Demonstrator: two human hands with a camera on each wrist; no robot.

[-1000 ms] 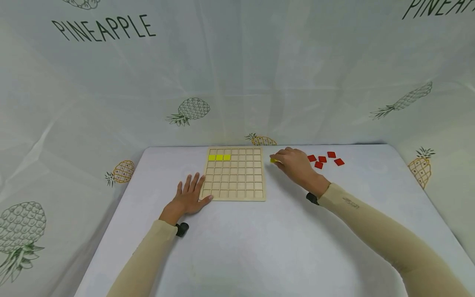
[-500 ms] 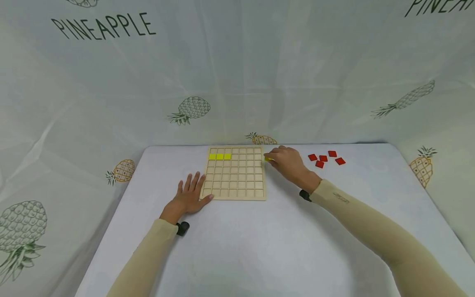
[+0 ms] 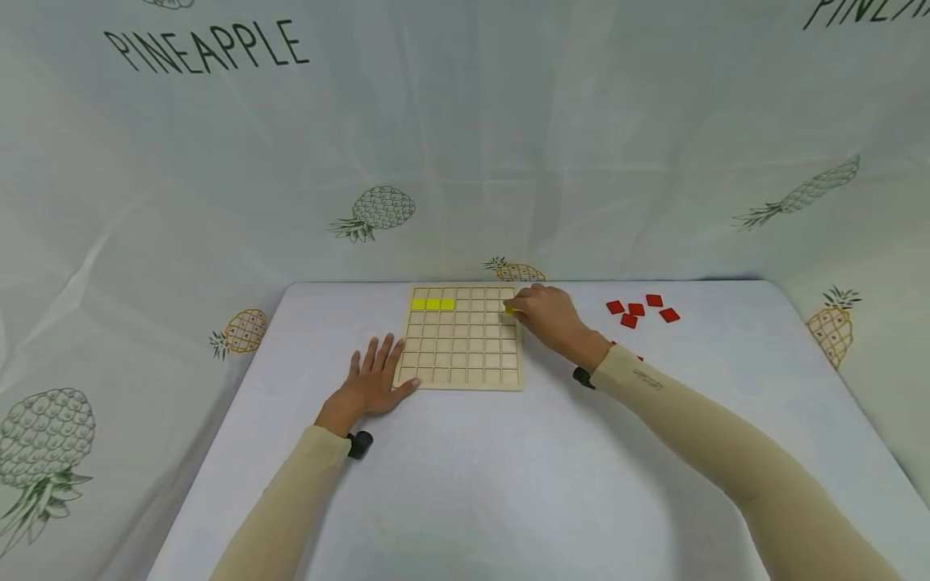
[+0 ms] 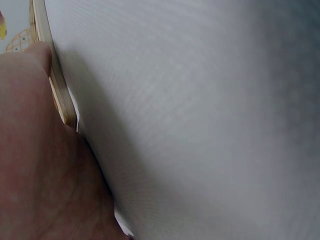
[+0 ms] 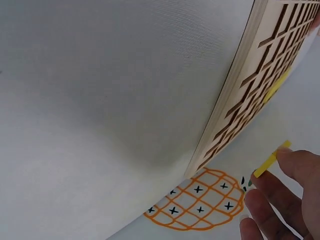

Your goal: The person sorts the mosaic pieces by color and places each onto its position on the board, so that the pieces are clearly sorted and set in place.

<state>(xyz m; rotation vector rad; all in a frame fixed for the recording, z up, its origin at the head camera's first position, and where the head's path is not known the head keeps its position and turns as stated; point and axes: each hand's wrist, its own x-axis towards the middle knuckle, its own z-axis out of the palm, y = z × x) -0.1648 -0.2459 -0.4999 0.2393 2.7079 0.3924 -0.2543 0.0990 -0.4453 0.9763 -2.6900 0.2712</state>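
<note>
A pale wooden grid board (image 3: 458,347) lies on the white table, with three yellow square tiles (image 3: 433,304) side by side in its second row from the back. My left hand (image 3: 369,390) rests flat with fingers spread at the board's front left corner, thumb on its edge; the left wrist view shows the thumb (image 4: 44,56) against the board's side (image 4: 62,92). Over the board's right edge, my right hand (image 3: 548,315) pinches another yellow tile (image 5: 271,160) between thumb and fingertips. In the right wrist view that tile is raised off the board (image 5: 250,75).
Several red square tiles (image 3: 636,310) lie scattered on the table right of the board. More red (image 3: 639,358) peeks out by the right sleeve. A white curtain with pineapple prints (image 3: 383,208) hangs behind the table (image 3: 436,484).
My right hand has moved left with the yellow tile, from beside the board to over its right edge. Red tiles behind the forearm have come into sight. The left hand stays put.
</note>
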